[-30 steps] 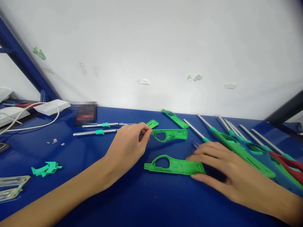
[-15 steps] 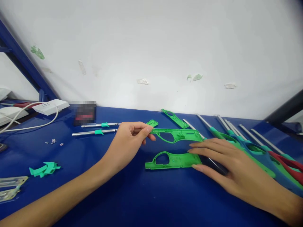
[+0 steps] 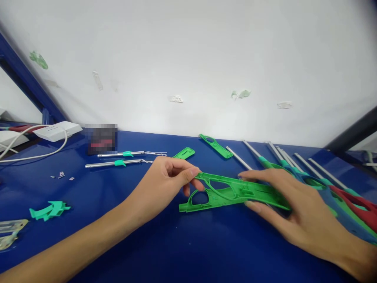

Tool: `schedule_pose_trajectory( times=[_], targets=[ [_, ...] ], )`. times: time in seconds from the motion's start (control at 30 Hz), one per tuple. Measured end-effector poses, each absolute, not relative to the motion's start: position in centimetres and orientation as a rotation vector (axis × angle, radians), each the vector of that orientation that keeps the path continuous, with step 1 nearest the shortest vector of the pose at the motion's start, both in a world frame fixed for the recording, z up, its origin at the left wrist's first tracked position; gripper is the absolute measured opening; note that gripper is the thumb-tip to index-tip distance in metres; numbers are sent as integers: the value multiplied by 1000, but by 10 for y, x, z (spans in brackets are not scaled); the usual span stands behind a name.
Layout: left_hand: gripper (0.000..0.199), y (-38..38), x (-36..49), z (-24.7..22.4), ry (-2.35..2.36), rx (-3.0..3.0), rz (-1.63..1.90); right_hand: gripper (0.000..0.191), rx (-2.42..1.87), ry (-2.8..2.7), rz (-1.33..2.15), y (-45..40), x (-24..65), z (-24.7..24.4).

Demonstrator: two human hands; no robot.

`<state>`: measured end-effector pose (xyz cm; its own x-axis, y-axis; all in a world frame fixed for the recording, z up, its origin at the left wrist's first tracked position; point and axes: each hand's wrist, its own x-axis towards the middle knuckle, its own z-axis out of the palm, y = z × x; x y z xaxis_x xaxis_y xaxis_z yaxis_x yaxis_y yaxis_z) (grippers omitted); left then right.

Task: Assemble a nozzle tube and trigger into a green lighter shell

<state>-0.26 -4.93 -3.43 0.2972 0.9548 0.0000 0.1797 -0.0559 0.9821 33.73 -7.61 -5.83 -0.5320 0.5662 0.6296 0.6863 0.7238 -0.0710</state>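
Note:
My left hand [image 3: 173, 177] pinches the narrow end of a green lighter handle half [image 3: 224, 184], its ribbed inside facing me. The handle half slants down to the right, its wide end between the thumb and fingers of my right hand [image 3: 294, 204]. Beneath it lies a second green handle half [image 3: 188, 206], partly covered, with its finger loop showing. My right thumb is close to this lower piece's right end; whether it touches cannot be made out. Behind my left hand rests a short green piece [image 3: 185, 153], and farther back lies another green handle half [image 3: 216, 147].
Two metal lighter tubes [image 3: 112, 163] with teal triggers and wires lie left of centre. Teal trigger parts [image 3: 50, 211] and tiny bits [image 3: 61, 174] are at left. Several long lighters [image 3: 324, 188] crowd the right. A white box [image 3: 57, 131] with a cable stands back left.
The held handle half has moved down and right, tilting its wide end lower, across the second half. My right hand has closed in around that end. The view has shifted slightly.

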Motion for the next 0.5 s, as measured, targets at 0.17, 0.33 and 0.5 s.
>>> schedule_pose_trajectory(
  times=[0.17,0.33,0.5],
  targets=[
    [44,-53,1,-35,1075,1488,837,25,-922,-2333,-139,-72,340,-61],
    [45,-57,4,-34,1118,1518,808,31,-1081,-2208,-177,-70,354,-62],
    [16,-65,5,-38,1165,1742,881,40,-1208,-2129,-221,-69,359,-65]
  ],
)
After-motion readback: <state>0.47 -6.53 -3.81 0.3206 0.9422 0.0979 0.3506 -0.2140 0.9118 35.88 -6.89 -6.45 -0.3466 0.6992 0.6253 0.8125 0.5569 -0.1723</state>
